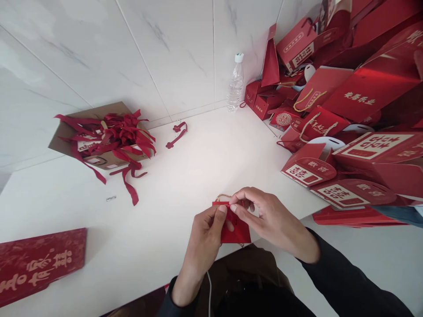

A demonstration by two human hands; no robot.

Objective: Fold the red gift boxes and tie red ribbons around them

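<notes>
A small red gift bag [238, 234] lies near the front edge of the white table [205, 171], a twisted gold cord [224, 195] showing at its far edge. My left hand [205, 233] grips the bag's left side, thumb on top near the upper edge. From the right, my right hand [269, 216] reaches over the bag, thumb and index finger pinched at its upper edge. A bit of red ribbon seems to lie between those fingertips, but it is too small to be sure. The fingers cover part of the bag's face.
A cardboard box [124, 108] overflowing with red ribbons [122, 127] stands at the back left. Nearby lie red knotted ribbon pieces [176, 137]. A clear bottle [235, 83] stands by the wall. Many red gift boxes [353, 99] pile up right; a red box [42, 264] lies left.
</notes>
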